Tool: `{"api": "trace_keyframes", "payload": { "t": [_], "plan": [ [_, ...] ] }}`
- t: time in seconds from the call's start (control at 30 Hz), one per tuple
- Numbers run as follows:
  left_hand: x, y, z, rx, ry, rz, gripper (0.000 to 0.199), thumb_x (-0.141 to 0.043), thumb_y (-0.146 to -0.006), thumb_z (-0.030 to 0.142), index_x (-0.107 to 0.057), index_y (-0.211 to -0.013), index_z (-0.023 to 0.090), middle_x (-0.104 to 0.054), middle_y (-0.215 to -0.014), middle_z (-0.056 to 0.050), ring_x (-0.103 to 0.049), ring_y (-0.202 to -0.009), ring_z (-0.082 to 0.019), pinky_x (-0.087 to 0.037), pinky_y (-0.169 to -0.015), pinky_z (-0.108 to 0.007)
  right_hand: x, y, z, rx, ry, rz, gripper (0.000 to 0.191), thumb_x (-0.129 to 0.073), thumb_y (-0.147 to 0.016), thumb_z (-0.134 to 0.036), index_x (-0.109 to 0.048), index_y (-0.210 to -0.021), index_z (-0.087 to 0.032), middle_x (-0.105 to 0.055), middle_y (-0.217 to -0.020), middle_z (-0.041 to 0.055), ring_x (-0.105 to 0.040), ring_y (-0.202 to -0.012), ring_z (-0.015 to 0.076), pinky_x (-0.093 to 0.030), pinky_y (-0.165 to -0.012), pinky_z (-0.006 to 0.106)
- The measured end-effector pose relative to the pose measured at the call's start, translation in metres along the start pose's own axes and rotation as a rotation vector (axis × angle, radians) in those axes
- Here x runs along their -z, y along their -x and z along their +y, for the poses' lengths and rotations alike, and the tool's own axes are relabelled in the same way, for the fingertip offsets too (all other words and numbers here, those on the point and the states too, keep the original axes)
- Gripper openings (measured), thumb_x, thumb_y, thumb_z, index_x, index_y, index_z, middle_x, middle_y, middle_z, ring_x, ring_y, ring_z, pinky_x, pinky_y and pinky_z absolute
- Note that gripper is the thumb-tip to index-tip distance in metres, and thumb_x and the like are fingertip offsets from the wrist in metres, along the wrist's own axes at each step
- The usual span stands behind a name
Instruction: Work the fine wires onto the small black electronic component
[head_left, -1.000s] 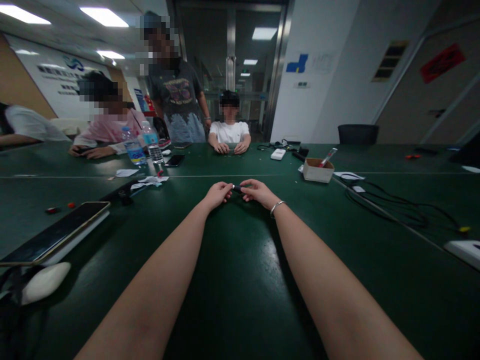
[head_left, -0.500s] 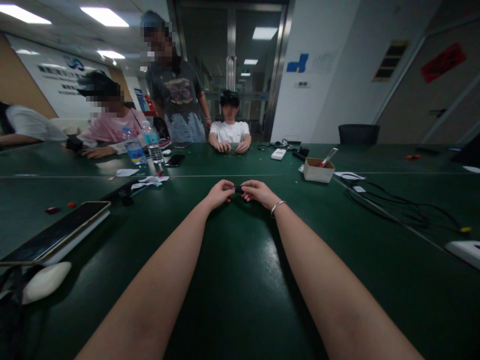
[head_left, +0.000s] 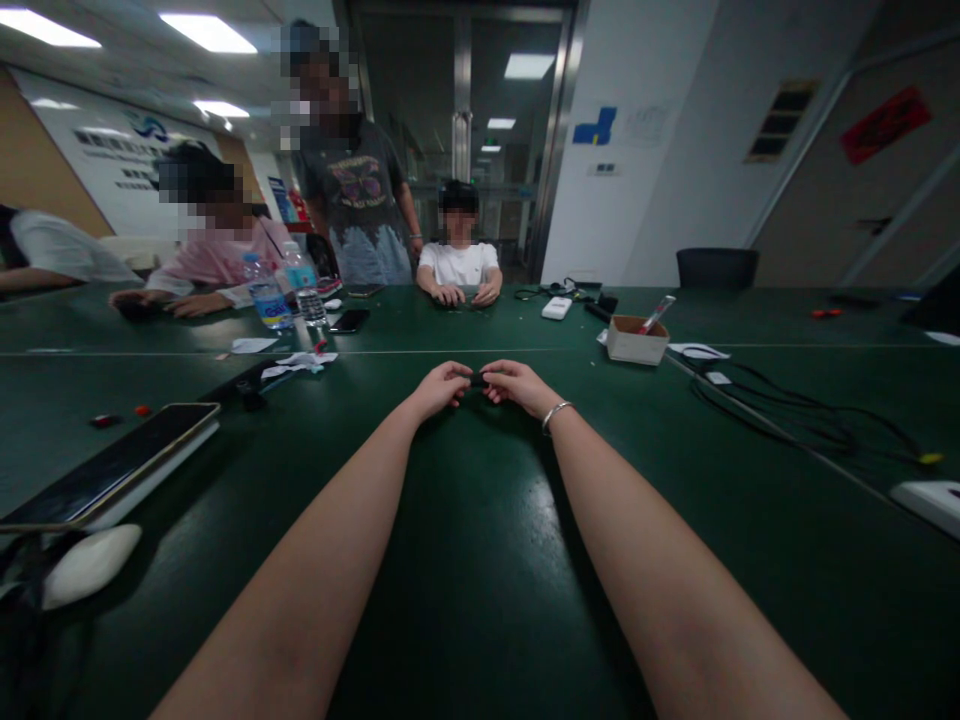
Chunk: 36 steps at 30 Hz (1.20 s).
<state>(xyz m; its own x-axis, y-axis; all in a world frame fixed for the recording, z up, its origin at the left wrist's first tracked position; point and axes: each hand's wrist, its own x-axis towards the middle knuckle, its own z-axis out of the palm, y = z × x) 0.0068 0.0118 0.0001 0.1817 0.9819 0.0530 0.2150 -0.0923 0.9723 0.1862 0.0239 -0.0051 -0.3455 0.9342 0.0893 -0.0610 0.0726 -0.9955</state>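
Both arms reach forward over the dark green table [head_left: 480, 560]. Between the fingertips is a small black object [head_left: 477, 380], too small to make out in detail. My left hand [head_left: 442, 388] pinches its left end. On the other end, my right hand [head_left: 517, 386] is closed with thumb and fingers; a silver bracelet [head_left: 553, 414] circles that wrist. The two hands are a short gap apart, joined by the object.
A phone on a white box [head_left: 120, 465] and a white mouse-like object [head_left: 94, 565] lie at left. Bottles [head_left: 304, 290] and paper scraps [head_left: 300, 364] are beyond. A small box [head_left: 637, 341] and black cables [head_left: 787, 400] sit at right. People are across the table.
My hands have hardly moved and keep hold of the black object. At the far left, the person in pink has lowered a dark object to the table.
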Motion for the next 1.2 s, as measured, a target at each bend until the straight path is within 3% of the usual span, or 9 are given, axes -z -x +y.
{"api": "trace_keyframes", "payload": {
  "t": [0.33, 0.47, 0.57, 0.97, 1.2],
  "plan": [
    [-0.0009, 0.0016, 0.0015, 0.027, 0.034, 0.019, 0.018, -0.054, -0.084, 0.025, -0.057, -0.097, 0.014, -0.057, -0.065, -0.001, -0.048, -0.050, -0.008, -0.041, -0.047, -0.019, -0.0001, 0.0005, -0.0010, -0.007, -0.003, -0.013, 0.010, -0.057, -0.084, -0.006, -0.061, -0.092, -0.011, -0.064, -0.058, 0.0015, -0.058, -0.048, 0.0074, -0.050, -0.047, 0.015],
    [-0.0016, 0.0032, 0.0039, 0.032, 0.051, 0.026, 0.017, -0.059, -0.080, 0.020, -0.057, -0.097, 0.015, -0.059, -0.068, -0.002, -0.053, -0.056, -0.009, -0.043, -0.050, -0.019, 0.0002, 0.0004, -0.0004, -0.001, -0.004, -0.014, 0.010, -0.058, -0.083, -0.006, -0.061, -0.092, -0.011, -0.064, -0.058, 0.0012, -0.058, -0.048, 0.0074, -0.051, -0.047, 0.015],
    [-0.0021, 0.0038, 0.0051, 0.071, 0.056, 0.014, 0.016, -0.051, -0.087, 0.026, -0.057, -0.095, 0.013, -0.057, -0.061, -0.001, -0.051, -0.051, -0.009, -0.042, -0.048, -0.019, 0.0004, 0.0005, -0.0003, 0.001, -0.001, -0.014, 0.010, -0.059, -0.083, -0.007, -0.061, -0.092, -0.011, -0.064, -0.059, 0.0011, -0.059, -0.048, 0.0075, -0.051, -0.047, 0.015],
    [-0.0007, 0.0015, 0.0027, 0.047, 0.098, 0.022, 0.014, -0.058, -0.082, 0.019, -0.057, -0.095, 0.014, -0.058, -0.066, 0.000, -0.055, -0.055, -0.008, -0.045, -0.051, -0.018, -0.0005, 0.0026, -0.0025, -0.007, -0.002, -0.005, 0.011, -0.057, -0.083, -0.005, -0.060, -0.092, -0.011, -0.063, -0.058, 0.0011, -0.058, -0.047, 0.0071, -0.050, -0.047, 0.015],
    [0.0000, 0.0001, 0.0001, 0.068, 0.126, 0.036, 0.016, -0.061, -0.082, 0.026, -0.059, -0.079, 0.010, -0.059, -0.059, -0.002, -0.054, -0.051, -0.008, -0.046, -0.054, -0.021, 0.0001, 0.0012, -0.0016, -0.003, -0.004, -0.008, 0.010, -0.060, -0.082, -0.007, -0.060, -0.091, -0.011, -0.064, -0.058, 0.0009, -0.059, -0.048, 0.0077, -0.051, -0.047, 0.016]
  ]
}}
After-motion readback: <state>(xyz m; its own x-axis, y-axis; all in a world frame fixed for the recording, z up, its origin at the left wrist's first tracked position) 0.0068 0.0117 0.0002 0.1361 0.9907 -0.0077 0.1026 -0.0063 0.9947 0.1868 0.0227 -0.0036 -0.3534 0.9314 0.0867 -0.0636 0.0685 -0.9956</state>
